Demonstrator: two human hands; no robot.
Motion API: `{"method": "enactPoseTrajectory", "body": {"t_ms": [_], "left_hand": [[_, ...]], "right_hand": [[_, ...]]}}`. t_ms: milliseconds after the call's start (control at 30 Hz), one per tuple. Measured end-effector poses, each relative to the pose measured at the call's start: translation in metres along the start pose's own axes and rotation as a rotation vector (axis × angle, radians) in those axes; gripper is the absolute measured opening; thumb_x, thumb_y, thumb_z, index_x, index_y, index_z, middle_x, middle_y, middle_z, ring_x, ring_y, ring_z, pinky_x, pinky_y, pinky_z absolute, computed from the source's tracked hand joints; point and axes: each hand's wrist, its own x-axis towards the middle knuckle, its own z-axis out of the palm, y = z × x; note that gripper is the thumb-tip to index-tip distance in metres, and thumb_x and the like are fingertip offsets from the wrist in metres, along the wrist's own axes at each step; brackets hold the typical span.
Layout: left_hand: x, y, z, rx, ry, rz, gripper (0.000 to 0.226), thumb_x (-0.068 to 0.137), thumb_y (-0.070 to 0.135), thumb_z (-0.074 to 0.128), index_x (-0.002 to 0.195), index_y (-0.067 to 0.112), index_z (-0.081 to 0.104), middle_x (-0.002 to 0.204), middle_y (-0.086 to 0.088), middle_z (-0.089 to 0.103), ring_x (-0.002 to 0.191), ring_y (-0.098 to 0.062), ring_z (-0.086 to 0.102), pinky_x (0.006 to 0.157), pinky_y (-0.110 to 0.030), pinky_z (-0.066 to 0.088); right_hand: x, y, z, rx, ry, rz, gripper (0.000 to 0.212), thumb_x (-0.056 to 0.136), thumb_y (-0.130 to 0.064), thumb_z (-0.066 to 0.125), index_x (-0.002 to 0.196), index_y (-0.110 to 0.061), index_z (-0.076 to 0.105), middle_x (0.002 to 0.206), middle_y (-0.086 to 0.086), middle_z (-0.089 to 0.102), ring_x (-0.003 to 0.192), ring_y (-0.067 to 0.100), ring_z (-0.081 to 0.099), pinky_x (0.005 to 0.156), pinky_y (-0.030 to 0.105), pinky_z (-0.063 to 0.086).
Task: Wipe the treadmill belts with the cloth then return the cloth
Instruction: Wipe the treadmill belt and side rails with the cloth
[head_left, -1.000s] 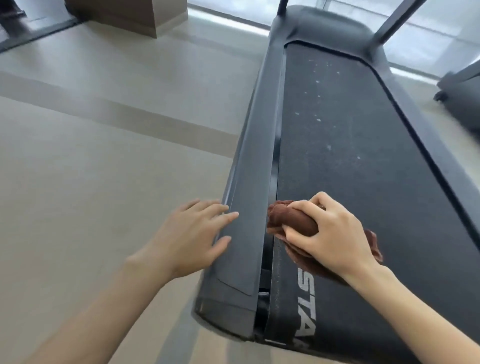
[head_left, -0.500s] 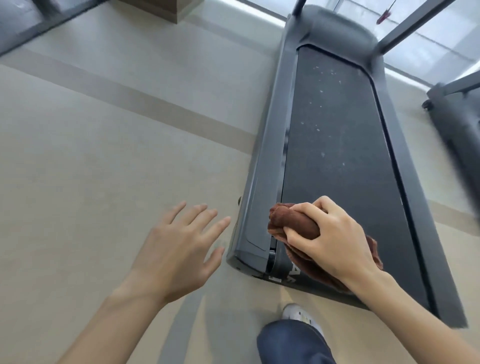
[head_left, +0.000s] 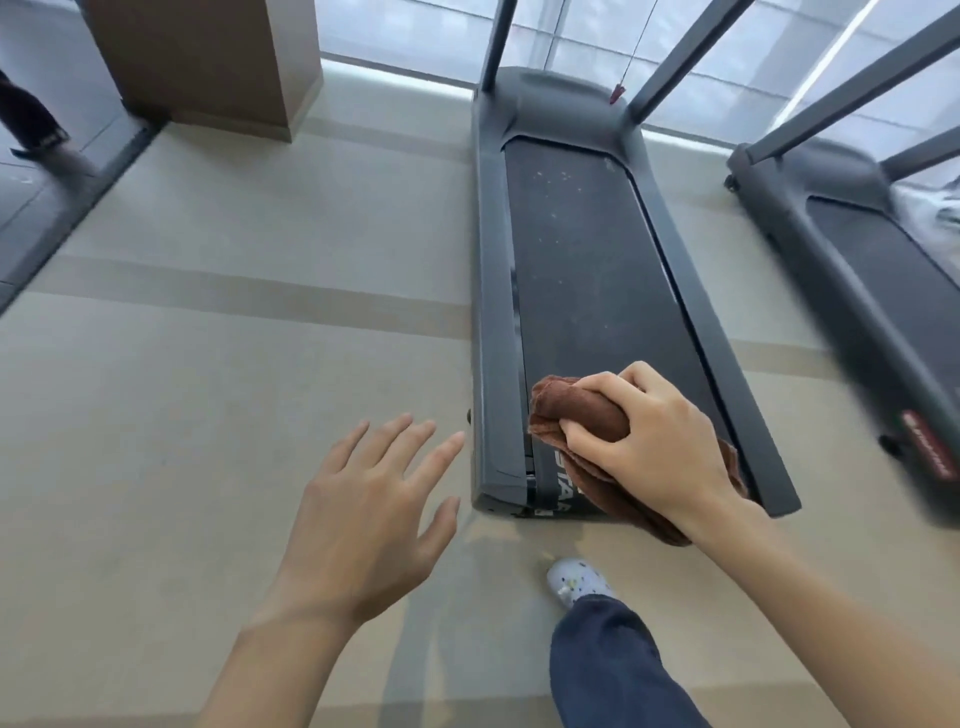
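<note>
Gripping a bunched brown cloth (head_left: 582, 415), right hand (head_left: 654, 447) hovers over near belt (head_left: 587, 270) end. Left hand (head_left: 363, 509) spread open, empty, above floor (head_left: 182, 415).

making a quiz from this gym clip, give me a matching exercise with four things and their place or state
Things:
1. cloth
2. left hand
3. shoe
4. red clip

Place or state:
A. open, over the floor
B. hanging on a cord at the treadmill's far end
C. bunched in the right hand
D. on the floor just short of the belt

Pairs: 1-C, 2-A, 3-D, 4-B
</note>
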Motion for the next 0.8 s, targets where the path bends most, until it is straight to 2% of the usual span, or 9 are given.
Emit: {"method": "enactPoseTrajectory", "body": {"t_ms": [200,367,533,667,800], "left_hand": [[0.020,0.008,-0.069,0.049,0.016,0.047,0.052,0.083,0.043,0.035,0.123,0.022,0.061,0.120,-0.004,0.064,0.115,-0.024,0.058,0.100,-0.045,0.043],[0.066,0.025,-0.101,0.105,-0.007,0.171,0.052,0.083,0.042,0.035,0.122,0.021,0.061,0.119,-0.005,0.065,0.114,-0.025,0.058,0.100,-0.046,0.043],[0.140,0.035,-0.123,0.132,-0.073,0.266,0.050,0.084,0.044,0.036,0.126,0.025,0.057,0.123,-0.002,0.062,0.120,-0.023,0.053,0.106,-0.045,0.035],[0.213,0.032,-0.134,0.150,-0.154,0.342,0.051,0.086,0.045,0.038,0.134,0.029,0.048,0.134,0.000,0.054,0.130,-0.021,0.042,0.112,-0.042,0.023],[0.287,0.025,-0.139,0.198,-0.190,0.428,0.051,0.089,0.045,0.042,0.137,0.029,0.044,0.139,-0.001,0.049,0.133,-0.020,0.037,0.113,-0.041,0.021]], "right_hand": [[0.002,-0.018,-0.066,0.021,0.002,0.085,0.031,0.075,-0.056,0.055,0.099,-0.039,0.063,0.084,-0.010,0.053,0.077,0.011,0.054,0.065,0.029,0.047],[0.015,-0.009,-0.100,0.056,-0.025,0.141,0.026,0.076,-0.049,0.060,0.098,-0.037,0.063,0.084,-0.009,0.050,0.077,0.012,0.052,0.065,0.030,0.048],[0.053,0.008,-0.114,0.027,-0.076,0.146,0.029,0.077,-0.049,0.061,0.100,-0.032,0.063,0.084,-0.007,0.049,0.077,0.013,0.051,0.065,0.030,0.048],[0.098,0.023,-0.122,0.087,-0.042,0.199,0.030,0.074,-0.047,0.064,0.100,-0.032,0.062,0.082,-0.006,0.050,0.075,0.015,0.052,0.064,0.032,0.049],[0.146,0.039,-0.126,0.107,-0.008,0.260,0.034,0.074,-0.045,0.065,0.104,-0.031,0.062,0.083,-0.004,0.051,0.077,0.016,0.053,0.067,0.032,0.049]]}}
